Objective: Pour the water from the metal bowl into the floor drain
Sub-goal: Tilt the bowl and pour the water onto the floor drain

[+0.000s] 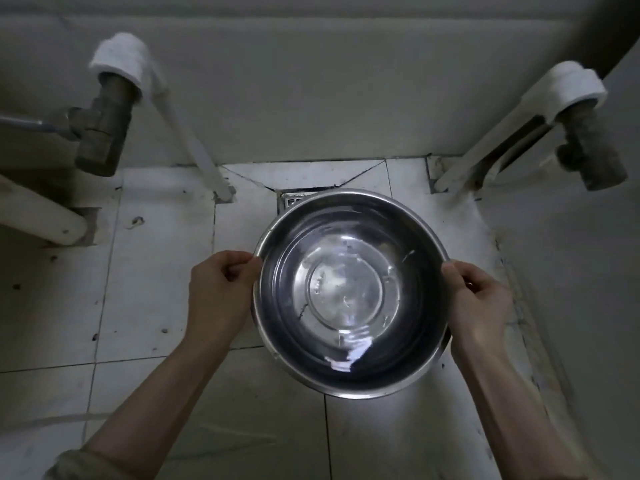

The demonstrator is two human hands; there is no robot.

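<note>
A round metal bowl (349, 292) with clear water in it hangs level above the tiled floor. My left hand (218, 292) pinches its left rim with curled fingers. My right hand (479, 299) grips the right rim, thumb over the edge. The square metal floor drain (294, 201) lies at the foot of the wall, just beyond the bowl's far rim, which covers most of it.
Two brass valves with white pipe collars stick out from the wall, one at the left (100, 133) and one at the right (588, 150). White pipes (197, 147) run down to the floor. A thick white pipe (38, 216) lies low at the left.
</note>
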